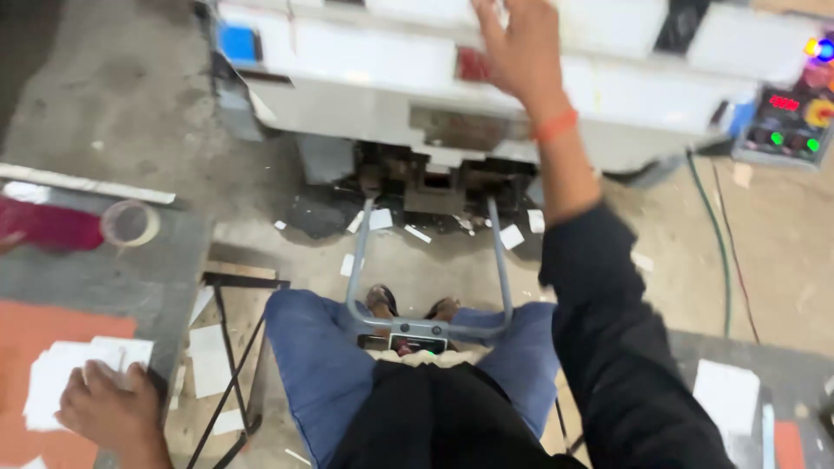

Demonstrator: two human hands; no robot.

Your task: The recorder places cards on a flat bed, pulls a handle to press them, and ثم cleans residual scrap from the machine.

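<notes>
Far right, beside the white machine (365, 95): dark control panel (789, 122) with small red display (784, 102). On machine front: blue label (236, 43), red label (472, 65).

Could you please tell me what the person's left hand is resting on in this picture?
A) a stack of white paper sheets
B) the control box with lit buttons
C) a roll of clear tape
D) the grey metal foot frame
A: the left hand lies on the stack of white paper sheets at the table's near edge, while the right hand reaches up to the white machine.
</notes>
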